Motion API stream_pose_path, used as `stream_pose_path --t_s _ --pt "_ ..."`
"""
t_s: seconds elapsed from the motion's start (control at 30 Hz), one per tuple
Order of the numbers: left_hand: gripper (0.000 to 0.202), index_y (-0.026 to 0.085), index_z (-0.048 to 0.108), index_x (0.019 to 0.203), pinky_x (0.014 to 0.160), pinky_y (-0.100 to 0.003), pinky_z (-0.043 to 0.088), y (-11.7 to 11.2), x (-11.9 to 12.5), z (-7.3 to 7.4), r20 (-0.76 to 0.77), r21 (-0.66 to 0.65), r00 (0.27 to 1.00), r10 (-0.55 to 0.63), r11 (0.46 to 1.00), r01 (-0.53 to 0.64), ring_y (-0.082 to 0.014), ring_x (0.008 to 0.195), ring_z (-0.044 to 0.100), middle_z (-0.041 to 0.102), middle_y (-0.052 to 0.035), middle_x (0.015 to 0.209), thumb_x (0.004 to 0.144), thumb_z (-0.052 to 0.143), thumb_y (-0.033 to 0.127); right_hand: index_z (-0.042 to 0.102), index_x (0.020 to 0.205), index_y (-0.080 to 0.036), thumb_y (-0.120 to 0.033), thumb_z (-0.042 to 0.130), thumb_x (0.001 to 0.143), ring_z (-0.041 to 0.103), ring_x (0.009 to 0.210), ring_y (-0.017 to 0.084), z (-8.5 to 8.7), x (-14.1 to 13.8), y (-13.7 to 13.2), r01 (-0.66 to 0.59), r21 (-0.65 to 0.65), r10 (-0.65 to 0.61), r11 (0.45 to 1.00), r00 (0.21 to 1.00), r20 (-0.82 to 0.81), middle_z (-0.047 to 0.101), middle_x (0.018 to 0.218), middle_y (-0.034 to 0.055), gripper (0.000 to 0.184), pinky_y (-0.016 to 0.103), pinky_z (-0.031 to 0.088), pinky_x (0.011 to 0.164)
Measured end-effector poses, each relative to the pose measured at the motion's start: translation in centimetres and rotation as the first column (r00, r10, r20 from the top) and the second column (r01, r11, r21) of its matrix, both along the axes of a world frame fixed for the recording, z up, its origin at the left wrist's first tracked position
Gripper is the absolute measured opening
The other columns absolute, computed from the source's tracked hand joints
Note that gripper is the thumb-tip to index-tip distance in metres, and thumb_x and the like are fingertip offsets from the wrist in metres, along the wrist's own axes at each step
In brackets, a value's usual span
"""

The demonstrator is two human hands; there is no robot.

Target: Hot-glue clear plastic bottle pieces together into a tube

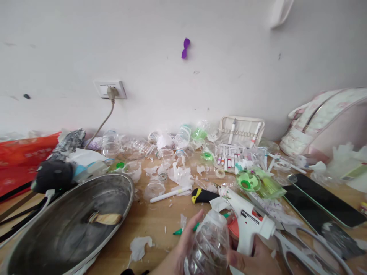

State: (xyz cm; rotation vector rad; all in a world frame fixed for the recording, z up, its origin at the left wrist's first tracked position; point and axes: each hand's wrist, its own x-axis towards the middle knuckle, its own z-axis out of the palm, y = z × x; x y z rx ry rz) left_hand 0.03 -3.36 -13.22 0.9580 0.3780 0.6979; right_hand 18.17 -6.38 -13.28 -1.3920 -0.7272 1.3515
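My left hand (186,240) is closed around a clear plastic bottle (210,238) with its narrow end up; some of my fingers are hidden by it. My right hand (255,261) wraps the handle of a white glue gun (248,217), its thumb close against the bottle's side. The gun's nozzle points away toward the wall. Behind my left hand lies a green marker (180,231), partly covered by the bottle. A yellow and black utility knife (202,195) rests just beyond, and scissors (289,248) lie right of my right hand.
A large metal basin (117,187) holding a wooden-handled brush (106,218) stands left. Cut plastic bottles (110,144) and torn paper scraps (180,175) clutter the table back. Two phones (329,200) and a backpack (323,126) are right; a marker case (242,131) leans near the wall.
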Motion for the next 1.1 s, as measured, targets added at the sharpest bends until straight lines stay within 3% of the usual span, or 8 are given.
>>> stream_pose_path --t_s 0.17,0.3,0.47,0.57,0.7,0.83,0.97,1.1 --pt "0.083 0.033 0.031 0.132 0.106 -0.048 0.015 0.0 0.3 0.0 0.036 -0.041 0.999 0.030 0.999 -0.029 -0.0305 0.131 0.029 0.039 -0.0102 0.140 0.060 0.073 0.039 0.059 0.058 -0.017 -0.055 0.080 0.037 0.047 0.051 0.015 0.0 0.3 0.1 -0.097 0.002 0.096 0.995 0.991 0.091 0.055 0.053 0.0013 0.049 0.027 0.045 0.055" --pt "0.084 0.032 0.035 0.130 0.106 -0.049 0.014 -0.1 0.5 0.3 0.047 -0.083 0.996 0.073 0.994 -0.069 -0.0325 0.132 0.027 0.039 -0.0097 0.139 0.057 0.075 0.041 0.059 0.064 -0.017 -0.051 0.079 0.043 0.046 0.053 0.015 0.1 0.2 0.0 -0.115 0.058 0.112 0.992 0.993 0.040 0.053 0.056 -0.0001 0.044 0.029 0.045 0.061" --pt "0.085 0.032 0.032 0.131 0.106 -0.049 0.017 -0.1 0.3 0.3 -0.010 -0.077 0.999 0.041 0.996 -0.042 -0.0320 0.131 0.029 0.043 -0.0110 0.136 0.058 0.075 0.039 0.060 0.073 -0.018 -0.050 0.079 0.042 0.047 0.058 0.017 0.2 0.2 0.0 -0.118 0.016 0.118 0.993 0.993 0.020 0.055 0.062 0.0009 0.049 0.031 0.045 0.062" --pt "0.083 0.032 0.033 0.130 0.105 -0.048 0.019 -0.1 0.3 0.2 0.001 -0.064 0.999 0.046 0.997 -0.046 -0.0322 0.131 0.029 0.042 -0.0105 0.137 0.058 0.074 0.040 0.057 0.069 -0.018 -0.053 0.078 0.042 0.048 0.060 0.018 0.1 0.5 0.1 -0.173 -0.007 0.173 0.985 0.983 0.055 0.053 0.062 0.0016 0.048 0.034 0.045 0.068" --pt "0.081 0.034 0.034 0.128 0.104 -0.049 0.019 -0.1 0.5 0.3 0.009 -0.103 0.999 0.041 0.994 -0.040 -0.0323 0.130 0.031 0.042 -0.0095 0.137 0.059 0.074 0.039 0.057 0.071 -0.017 -0.056 0.077 0.041 0.049 0.060 0.019 0.0 0.8 0.1 -0.166 -0.009 0.166 0.986 0.981 0.101 0.054 0.062 0.0018 0.052 0.031 0.044 0.061" --pt "0.078 0.032 0.038 0.126 0.105 -0.049 0.017 -0.3 0.8 0.8 0.059 -0.122 0.994 0.087 0.989 -0.079 -0.0328 0.129 0.032 0.043 -0.0102 0.136 0.058 0.075 0.039 0.058 0.080 -0.017 -0.052 0.078 0.048 0.050 0.063 0.017 0.0 0.8 0.1 -0.208 -0.007 0.208 0.978 0.977 0.046 0.056 0.067 0.0006 0.051 0.030 0.044 0.067" --pt "0.074 0.031 0.042 0.124 0.106 -0.047 0.016 -0.5 1.1 1.1 0.089 -0.129 0.987 0.137 0.984 -0.125 -0.0313 0.128 0.034 0.046 -0.0094 0.135 0.058 0.075 0.037 0.060 0.089 -0.017 -0.048 0.082 0.041 0.047 0.054 0.013 -0.2 0.0 0.2 -0.045 0.040 0.048 0.998 0.996 -0.074 0.056 0.061 -0.0020 0.061 0.026 0.041 0.055" --pt "0.073 0.033 0.043 0.125 0.106 -0.049 0.016 -0.2 0.8 0.6 0.107 -0.116 0.986 0.130 0.986 -0.117 -0.0317 0.127 0.036 0.047 -0.0092 0.134 0.059 0.075 0.038 0.063 0.084 -0.015 -0.051 0.082 0.039 0.051 0.054 0.014 -0.3 -0.5 0.2 0.079 0.057 -0.074 0.995 0.994 -0.085 0.058 0.059 0.0004 0.060 0.024 0.037 0.049"
